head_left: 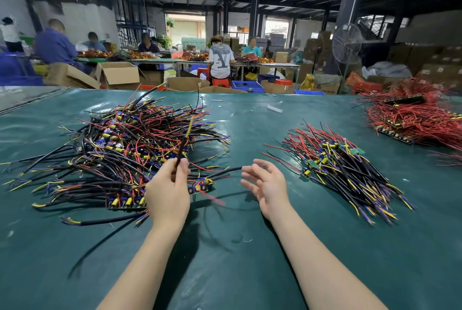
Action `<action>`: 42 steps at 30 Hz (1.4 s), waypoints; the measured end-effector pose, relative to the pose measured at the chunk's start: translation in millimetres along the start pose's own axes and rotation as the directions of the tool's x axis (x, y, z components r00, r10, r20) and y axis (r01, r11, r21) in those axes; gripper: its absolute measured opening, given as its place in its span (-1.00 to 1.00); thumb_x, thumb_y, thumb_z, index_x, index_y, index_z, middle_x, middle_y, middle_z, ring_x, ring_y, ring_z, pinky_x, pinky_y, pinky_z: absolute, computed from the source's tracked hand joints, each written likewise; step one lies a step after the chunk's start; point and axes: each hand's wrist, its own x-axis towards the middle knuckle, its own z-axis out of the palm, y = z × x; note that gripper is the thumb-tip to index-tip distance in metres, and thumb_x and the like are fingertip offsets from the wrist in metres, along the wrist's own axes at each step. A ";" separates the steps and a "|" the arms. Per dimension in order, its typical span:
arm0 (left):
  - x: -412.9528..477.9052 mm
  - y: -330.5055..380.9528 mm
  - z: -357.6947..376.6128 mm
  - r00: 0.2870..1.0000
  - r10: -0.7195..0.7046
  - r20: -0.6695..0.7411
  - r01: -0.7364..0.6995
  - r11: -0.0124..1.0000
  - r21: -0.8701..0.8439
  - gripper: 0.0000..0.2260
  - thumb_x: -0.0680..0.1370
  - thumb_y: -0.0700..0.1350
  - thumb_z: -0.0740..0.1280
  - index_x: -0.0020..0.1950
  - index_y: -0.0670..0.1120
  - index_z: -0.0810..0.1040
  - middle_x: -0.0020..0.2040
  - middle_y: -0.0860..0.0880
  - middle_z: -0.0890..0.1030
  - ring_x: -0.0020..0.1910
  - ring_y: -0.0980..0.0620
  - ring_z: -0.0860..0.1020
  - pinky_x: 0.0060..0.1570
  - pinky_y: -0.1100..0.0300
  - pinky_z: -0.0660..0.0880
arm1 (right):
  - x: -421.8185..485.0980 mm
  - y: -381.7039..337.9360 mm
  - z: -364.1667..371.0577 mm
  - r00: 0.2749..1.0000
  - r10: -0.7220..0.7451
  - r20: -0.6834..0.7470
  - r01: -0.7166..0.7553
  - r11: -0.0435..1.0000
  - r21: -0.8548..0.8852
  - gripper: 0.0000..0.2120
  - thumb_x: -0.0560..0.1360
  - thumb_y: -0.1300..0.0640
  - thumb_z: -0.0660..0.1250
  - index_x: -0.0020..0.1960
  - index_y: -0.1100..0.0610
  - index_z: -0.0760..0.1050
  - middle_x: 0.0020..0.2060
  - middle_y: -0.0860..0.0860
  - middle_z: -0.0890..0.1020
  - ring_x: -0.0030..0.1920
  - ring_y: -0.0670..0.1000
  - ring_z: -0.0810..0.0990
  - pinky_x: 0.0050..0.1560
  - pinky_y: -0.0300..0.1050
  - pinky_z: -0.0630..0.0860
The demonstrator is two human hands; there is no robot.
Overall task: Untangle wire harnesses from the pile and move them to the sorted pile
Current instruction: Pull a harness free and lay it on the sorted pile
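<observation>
Green sheeting (225, 247) covers our table; beyond its far edge sit an open cardboard box (117, 76) and a blue crate (248, 86), contents hidden. Our left hand (167, 192) pinches one wire harness (184, 138), raised above the tangled pile (120, 139). Our right hand (265, 182), fingers spread and empty, hovers between that pile and the sorted pile (342, 164). Red wires (420, 117) are heaped at far right.

- I have the left hand (167, 192) at the near right edge of the tangled pile (120, 149), pinching a black-sheathed wire harness (185, 138) that stands tilted up over it.
- My right hand (265, 182) hovers just right of the tangled pile, fingers spread and loose.
- The sorted pile (342, 167) lies well apart to the tangled pile's right, on the same green table cover (225, 259).
- A red-wire heap (412, 117) sits farther right and farther back.
- Beyond the tangled pile, workers (221, 59) sit at tables (270, 64) among cardboard boxes (120, 76).
</observation>
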 end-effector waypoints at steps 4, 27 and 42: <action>3.2 0.5 3.2 0.995 -0.081 -0.051 0.069 0.977 -0.202 -0.74 0.61 -0.06 0.16 -0.24 -0.02 0.51 -0.32 0.07 0.57 -0.36 0.20 0.50 -0.26 0.23 0.43 | 3.8 -3.8 -4.6 0.989 -0.091 -0.116 0.105 0.987 0.124 -0.78 0.53 0.36 0.19 0.11 0.14 0.31 -0.18 0.11 0.53 -0.19 0.04 0.57 -0.22 -0.15 0.57; -2.0 12.5 0.2 0.983 0.083 -0.165 -0.136 0.929 -0.344 -0.73 0.55 0.01 0.23 -0.14 -0.16 0.58 -0.34 0.09 0.43 -0.33 0.19 0.40 -0.25 0.26 0.33 | -5.6 23.0 7.8 0.858 -0.082 0.508 0.481 -0.220 -0.848 -0.74 0.53 0.06 0.20 0.16 0.07 0.52 0.15 0.06 0.51 0.18 0.12 0.43 0.14 -0.07 0.38; 2.9 -5.5 -6.3 0.873 0.478 -0.099 -0.426 0.844 0.326 -0.72 0.38 -0.04 0.22 -0.31 -0.14 0.67 -0.35 -0.07 0.60 -0.32 -0.18 0.44 -0.20 0.06 0.42 | -6.2 22.2 5.5 0.841 -0.089 0.534 0.501 -0.244 -0.830 -0.72 0.50 0.03 0.26 0.19 0.06 0.41 0.13 0.03 0.43 0.15 0.09 0.38 0.11 -0.08 0.31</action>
